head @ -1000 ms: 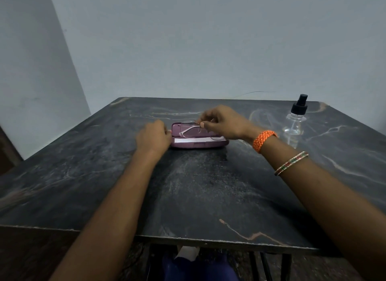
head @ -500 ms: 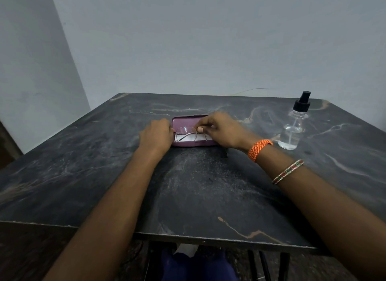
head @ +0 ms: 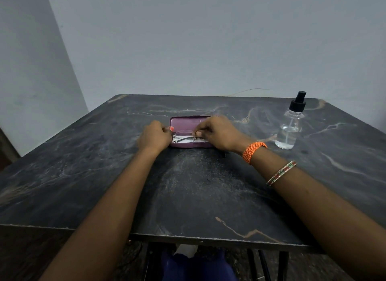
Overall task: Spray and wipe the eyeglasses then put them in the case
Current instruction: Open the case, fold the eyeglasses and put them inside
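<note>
both hands, left hand (head: 154, 135) and right hand (head: 219, 132), pinch opposite ends of the eyeglasses (head: 184, 135), lying lengthwise along the open case (head: 188, 124).

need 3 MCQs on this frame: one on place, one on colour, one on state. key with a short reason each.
1. Where does the spray bottle stand?
A. to the right of the case
B. inside the case
C. at the table's left edge

2. What colour is the case?
A. yellow
B. purple
C. white

3. How is the case?
A. shut
B. open
C. upside down

Key:
1 A: the bottle stands upright on the table, apart from the case, beyond the right hand.
2 B: lid and base are purple.
3 B: the lid is raised, and both the left hand and the right hand hold the eyeglasses over the white lining.
</note>
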